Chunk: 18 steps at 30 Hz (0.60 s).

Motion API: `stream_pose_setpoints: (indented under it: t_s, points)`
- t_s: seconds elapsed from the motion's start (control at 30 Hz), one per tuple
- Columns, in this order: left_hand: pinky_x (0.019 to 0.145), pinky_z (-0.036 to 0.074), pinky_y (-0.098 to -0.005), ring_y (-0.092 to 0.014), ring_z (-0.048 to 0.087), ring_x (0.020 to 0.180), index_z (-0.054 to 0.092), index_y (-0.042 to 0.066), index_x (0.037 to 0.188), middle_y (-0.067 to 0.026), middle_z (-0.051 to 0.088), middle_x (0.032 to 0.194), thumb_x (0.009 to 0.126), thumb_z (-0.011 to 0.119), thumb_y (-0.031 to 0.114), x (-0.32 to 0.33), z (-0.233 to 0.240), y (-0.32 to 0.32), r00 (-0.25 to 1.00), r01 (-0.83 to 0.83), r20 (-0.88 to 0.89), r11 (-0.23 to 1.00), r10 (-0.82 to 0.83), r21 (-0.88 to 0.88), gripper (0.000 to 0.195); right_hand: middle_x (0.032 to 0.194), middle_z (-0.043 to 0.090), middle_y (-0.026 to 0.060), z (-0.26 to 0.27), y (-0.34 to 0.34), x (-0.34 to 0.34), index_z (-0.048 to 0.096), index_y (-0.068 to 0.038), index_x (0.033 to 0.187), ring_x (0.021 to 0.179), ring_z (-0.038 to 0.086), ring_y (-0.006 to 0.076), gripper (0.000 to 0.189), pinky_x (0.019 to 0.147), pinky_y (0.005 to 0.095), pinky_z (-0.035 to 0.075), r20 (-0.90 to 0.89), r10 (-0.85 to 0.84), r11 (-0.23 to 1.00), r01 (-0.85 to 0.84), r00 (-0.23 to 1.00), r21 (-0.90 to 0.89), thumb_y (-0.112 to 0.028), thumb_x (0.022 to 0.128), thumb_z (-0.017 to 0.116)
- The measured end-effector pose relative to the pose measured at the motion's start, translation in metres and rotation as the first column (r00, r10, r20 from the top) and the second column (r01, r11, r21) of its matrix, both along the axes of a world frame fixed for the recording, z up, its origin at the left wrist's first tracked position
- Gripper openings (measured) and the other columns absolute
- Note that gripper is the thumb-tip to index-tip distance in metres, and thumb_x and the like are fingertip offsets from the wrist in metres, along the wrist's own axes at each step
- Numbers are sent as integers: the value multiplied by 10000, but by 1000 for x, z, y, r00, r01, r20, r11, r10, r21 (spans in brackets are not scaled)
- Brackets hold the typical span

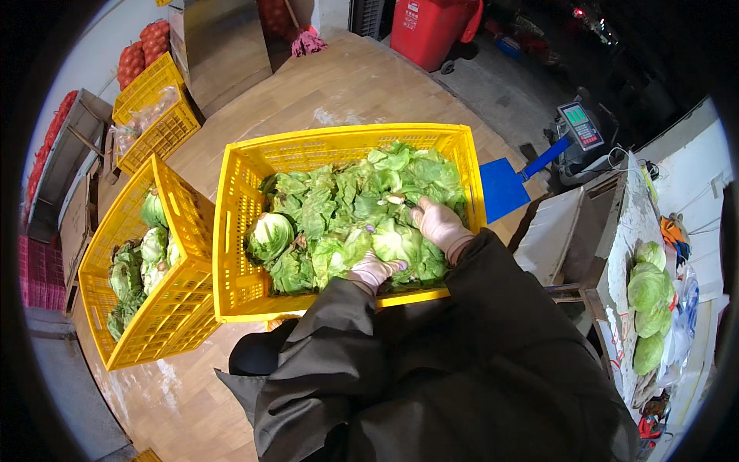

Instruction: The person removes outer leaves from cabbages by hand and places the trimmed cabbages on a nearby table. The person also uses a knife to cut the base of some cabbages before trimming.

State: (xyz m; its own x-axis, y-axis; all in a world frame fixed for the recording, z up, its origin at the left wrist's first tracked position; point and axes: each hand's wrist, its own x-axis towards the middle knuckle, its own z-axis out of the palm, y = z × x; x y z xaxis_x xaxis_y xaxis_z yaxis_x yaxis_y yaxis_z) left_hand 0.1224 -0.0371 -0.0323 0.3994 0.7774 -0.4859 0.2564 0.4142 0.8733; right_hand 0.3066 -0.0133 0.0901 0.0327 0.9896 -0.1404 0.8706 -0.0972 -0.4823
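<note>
Before me a yellow plastic crate (231, 231) holds a heap of loose green lettuce leaves (317, 213), some of them browned. My left hand (375, 270), in a pale glove with purple fingertips, grips a pale green lettuce piece (395, 239) near the crate's front side. Its thumb lies to the right, and leaves cover part of the fingers. On the right of the same piece, my right hand (441, 228), gloved too, reaches into the leaves. Its fingertips are partly hidden, so its hold is unclear. A rounder lettuce head (271, 237) rests at the crate's left end.
Left stands another yellow crate (167, 306) with lettuce heads (153, 254). A blue scale platform (502, 187) and its display (580, 124) are at right. More lettuce heads (649, 289) sit on the right-hand table. A red wheeled bin (430, 34) and a pink mop (308, 43) stand beyond.
</note>
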Motion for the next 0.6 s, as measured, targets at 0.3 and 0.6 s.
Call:
stream_pose_setpoints:
  t_s: [0.3, 0.6]
  points:
    - [999, 450, -318, -184, 577, 1109, 393, 24, 1351, -56, 634, 1203, 669, 898, 256, -15, -4, 4, 866, -149, 475, 987, 157, -55, 880, 943, 656, 276, 64, -41, 7, 544, 29, 1105, 898, 641, 429, 436, 793, 466, 510, -64, -85, 960, 65, 994, -271, -376, 946, 554]
    - [972, 503, -428, -230, 565, 1119, 360, 94, 1354, -114, 571, 1276, 707, 835, 35, -7, -10, 15, 608, -215, 575, 811, 547, -544, 805, 911, 646, 226, 47, -109, -6, 549, -73, 1042, 853, 618, 447, 287, 731, 508, 488, -99, 152, 986, -157, 983, -47, -340, 936, 555]
